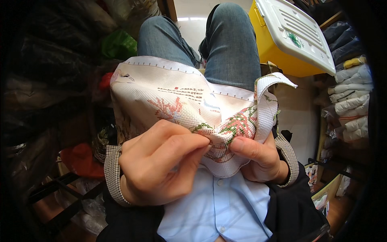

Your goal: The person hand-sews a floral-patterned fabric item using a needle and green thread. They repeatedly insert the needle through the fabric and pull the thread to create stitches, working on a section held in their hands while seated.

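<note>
A cross-stitch cloth [181,106] in cream with a white ruled border lies draped over my lap. It bears pink, green and blue stitches and some small stitched writing. My left hand [163,160] pinches thumb and forefinger together at a gathered fold in the middle of the cloth. Any needle or thread between those fingertips cannot be made out. My right hand [257,154] grips the cloth just to the right, thumb on top and the other fingers hidden beneath. A white border strip [266,99] curls up over that hand.
To the front right stands a yellow storage box [272,57] with a white lid [297,27]; green thread [294,39] lies on it. Folded, bagged clothes [352,99] are stacked on the right. Red fabric [81,160] and dark bagged items [54,66] crowd the left.
</note>
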`<state>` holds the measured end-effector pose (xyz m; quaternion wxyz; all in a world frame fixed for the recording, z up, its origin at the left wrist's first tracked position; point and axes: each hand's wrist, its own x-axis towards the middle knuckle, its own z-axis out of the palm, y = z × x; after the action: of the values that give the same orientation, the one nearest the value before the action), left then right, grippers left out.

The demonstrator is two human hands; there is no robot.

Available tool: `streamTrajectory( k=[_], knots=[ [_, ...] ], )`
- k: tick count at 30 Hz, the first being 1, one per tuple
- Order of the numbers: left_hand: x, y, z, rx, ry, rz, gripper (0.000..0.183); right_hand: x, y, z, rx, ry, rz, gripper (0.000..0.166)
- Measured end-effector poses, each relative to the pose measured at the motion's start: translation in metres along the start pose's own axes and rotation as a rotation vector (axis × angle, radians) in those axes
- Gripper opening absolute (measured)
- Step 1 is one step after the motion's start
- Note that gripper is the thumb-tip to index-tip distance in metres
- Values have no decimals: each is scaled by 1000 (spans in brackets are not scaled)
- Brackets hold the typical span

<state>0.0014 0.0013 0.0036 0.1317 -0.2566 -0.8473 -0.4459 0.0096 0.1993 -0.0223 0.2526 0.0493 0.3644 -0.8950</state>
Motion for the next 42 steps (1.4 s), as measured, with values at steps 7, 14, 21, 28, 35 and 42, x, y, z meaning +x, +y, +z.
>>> streamTrajectory(
  k=[7, 14, 21, 28, 35, 42],
  knots=[
    [2, -4, 3, -28, -15, 8, 23, 1, 1, -6, -75, -12, 27, 71],
    [-1, -4, 6, -49, -33, 3, 25, 0, 1, -3, -31, 3, 19, 69],
    [0, -3, 7, -46, -14, 25, 25, -2, -1, -4, -78, 22, 41, 68],
    [1, 1, 3, -2, -6, 56, 28, -2, -3, 1, -82, 44, 25, 70],
    [2, 4, -6, 7, -34, 31, 30, -3, -2, 2, -124, 61, 11, 72],
    [3, 10, -10, 18, -55, 6, 31, -3, 0, -6, -5, -41, -28, 60]
  ],
)
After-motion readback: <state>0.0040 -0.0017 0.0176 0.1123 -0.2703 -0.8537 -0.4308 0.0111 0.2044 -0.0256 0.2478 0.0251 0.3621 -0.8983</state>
